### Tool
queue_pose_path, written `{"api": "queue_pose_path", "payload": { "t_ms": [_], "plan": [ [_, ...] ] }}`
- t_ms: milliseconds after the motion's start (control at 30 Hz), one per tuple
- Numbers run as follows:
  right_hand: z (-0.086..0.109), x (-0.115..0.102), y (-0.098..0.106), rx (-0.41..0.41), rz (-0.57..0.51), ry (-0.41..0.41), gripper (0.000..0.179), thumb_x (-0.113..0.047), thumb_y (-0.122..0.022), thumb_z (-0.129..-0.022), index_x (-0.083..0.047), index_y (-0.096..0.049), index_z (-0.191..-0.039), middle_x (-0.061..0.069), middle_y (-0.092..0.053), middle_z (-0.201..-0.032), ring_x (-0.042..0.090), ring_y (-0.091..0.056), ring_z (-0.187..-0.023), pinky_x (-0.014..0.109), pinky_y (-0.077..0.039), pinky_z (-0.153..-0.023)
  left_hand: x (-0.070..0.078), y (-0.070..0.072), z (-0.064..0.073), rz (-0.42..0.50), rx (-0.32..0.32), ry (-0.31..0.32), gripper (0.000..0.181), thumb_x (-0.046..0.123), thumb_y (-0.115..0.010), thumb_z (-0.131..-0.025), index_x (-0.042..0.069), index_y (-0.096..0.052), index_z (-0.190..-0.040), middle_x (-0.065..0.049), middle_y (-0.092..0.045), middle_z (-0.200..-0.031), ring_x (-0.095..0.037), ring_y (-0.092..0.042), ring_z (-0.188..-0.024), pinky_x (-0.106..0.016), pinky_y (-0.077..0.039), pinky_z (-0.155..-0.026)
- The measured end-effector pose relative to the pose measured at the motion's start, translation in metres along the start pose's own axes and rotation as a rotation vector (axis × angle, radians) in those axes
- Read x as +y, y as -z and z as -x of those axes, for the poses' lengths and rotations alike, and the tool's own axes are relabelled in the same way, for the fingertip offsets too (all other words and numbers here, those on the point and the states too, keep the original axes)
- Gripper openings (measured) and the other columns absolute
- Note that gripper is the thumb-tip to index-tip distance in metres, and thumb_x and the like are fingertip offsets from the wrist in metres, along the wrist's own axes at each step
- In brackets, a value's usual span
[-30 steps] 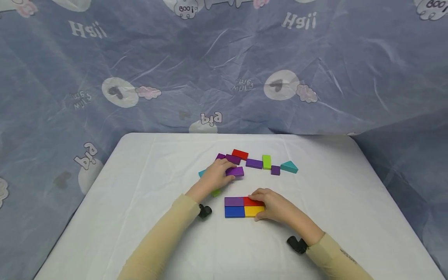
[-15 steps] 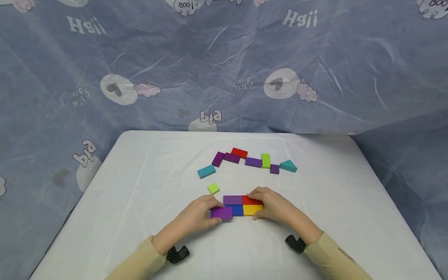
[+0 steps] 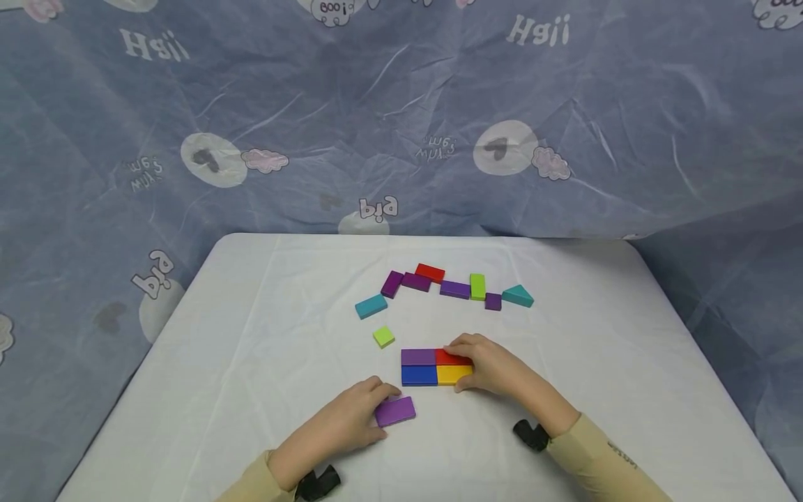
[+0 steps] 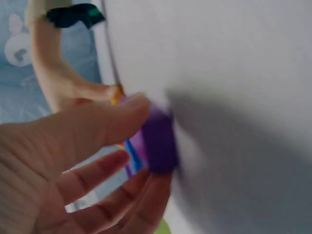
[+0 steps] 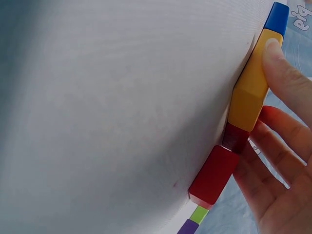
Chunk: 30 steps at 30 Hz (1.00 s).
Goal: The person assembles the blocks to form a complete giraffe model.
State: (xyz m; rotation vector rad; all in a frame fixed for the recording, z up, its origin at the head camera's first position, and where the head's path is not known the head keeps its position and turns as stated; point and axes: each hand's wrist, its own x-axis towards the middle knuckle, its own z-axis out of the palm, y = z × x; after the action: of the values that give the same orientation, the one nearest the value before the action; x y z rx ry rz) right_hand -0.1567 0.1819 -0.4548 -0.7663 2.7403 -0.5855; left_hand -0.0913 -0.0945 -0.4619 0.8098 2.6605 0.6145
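My left hand (image 3: 345,420) pinches a purple rectangular block (image 3: 395,411) by its left end, thumb on one side and fingers on the other. In the left wrist view this block (image 4: 160,139) is blurred. It sits at a slight angle, apart from the flat four-colour rectangle just beyond it. That rectangle joins a purple block (image 3: 417,357), a blue block (image 3: 419,375), a red block (image 3: 450,358) and a yellow block (image 3: 453,375). My right hand (image 3: 495,366) holds its right end, thumb at the yellow block (image 5: 253,80), fingers at the red one, which they partly cover.
Beyond the hands lie loose blocks: a lime square (image 3: 384,337), a blue-teal block (image 3: 371,307), a red block (image 3: 430,272), a lime block (image 3: 477,286), a teal triangle (image 3: 518,296) and several purple ones. Patterned blue-grey cloth (image 3: 401,139) hangs behind the white table (image 3: 282,314).
My left hand has brought the purple block from the back row toward me, first beside the blue block, then nearer and turned slightly. The right hand has kept its place.
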Motion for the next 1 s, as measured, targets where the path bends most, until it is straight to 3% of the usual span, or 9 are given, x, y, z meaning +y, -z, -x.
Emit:
{"api": "queue_pose_path", "payload": {
  "t_ms": [133,300,433,667,1000],
  "plan": [
    [0.000,0.000,0.001,-0.002,0.002,0.001,0.061,-0.025,-0.087,-0.075,-0.004,-0.065,-0.128,0.008,-0.065,-0.122,0.027,-0.059,-0.115,0.045,-0.051,-0.101,0.007,-0.003,0.007,0.051,-0.073,0.029,0.069,0.016,-0.082,-0.077,0.018,-0.051,-0.138,0.003,-0.053,-0.105,-0.001,-0.048,-0.075,-0.017,-0.045,-0.065],
    [0.001,0.000,0.002,-0.001,-0.004,-0.012,0.061,-0.024,-0.087,-0.075,-0.005,-0.065,-0.128,0.008,-0.065,-0.123,0.027,-0.059,-0.116,0.045,-0.051,-0.101,0.013,-0.011,0.002,0.027,-0.019,0.009,0.065,0.019,-0.082,-0.079,0.017,-0.053,-0.136,0.003,-0.050,-0.101,0.000,-0.044,-0.067,-0.014,-0.041,-0.060],
    [0.001,0.001,0.001,0.003,0.000,0.001,0.060,-0.024,-0.087,-0.074,-0.005,-0.066,-0.127,0.008,-0.065,-0.122,0.027,-0.059,-0.115,0.045,-0.051,-0.100,0.016,-0.017,-0.005,0.002,0.032,0.009,0.062,0.027,-0.083,-0.079,0.014,-0.055,-0.133,0.000,-0.053,-0.106,0.000,-0.047,-0.072,-0.014,-0.045,-0.064],
    [0.000,0.001,0.000,0.002,-0.003,0.001,0.060,-0.025,-0.087,-0.075,-0.005,-0.066,-0.127,0.007,-0.065,-0.121,0.026,-0.059,-0.114,0.044,-0.051,-0.100,0.019,-0.021,-0.012,-0.108,0.102,-0.008,0.065,0.035,-0.084,-0.079,0.006,-0.055,-0.130,-0.006,-0.055,-0.116,-0.010,-0.056,-0.095,-0.023,-0.054,-0.086],
    [0.000,0.001,0.002,-0.001,0.012,0.014,0.060,-0.026,-0.086,-0.075,-0.005,-0.066,-0.127,0.007,-0.065,-0.121,0.027,-0.059,-0.113,0.045,-0.051,-0.100,0.017,-0.020,-0.016,-0.119,0.136,-0.004,0.066,0.036,-0.085,-0.077,0.004,-0.056,-0.127,-0.007,-0.058,-0.112,-0.012,-0.058,-0.095,-0.025,-0.054,-0.088]
  ]
}}
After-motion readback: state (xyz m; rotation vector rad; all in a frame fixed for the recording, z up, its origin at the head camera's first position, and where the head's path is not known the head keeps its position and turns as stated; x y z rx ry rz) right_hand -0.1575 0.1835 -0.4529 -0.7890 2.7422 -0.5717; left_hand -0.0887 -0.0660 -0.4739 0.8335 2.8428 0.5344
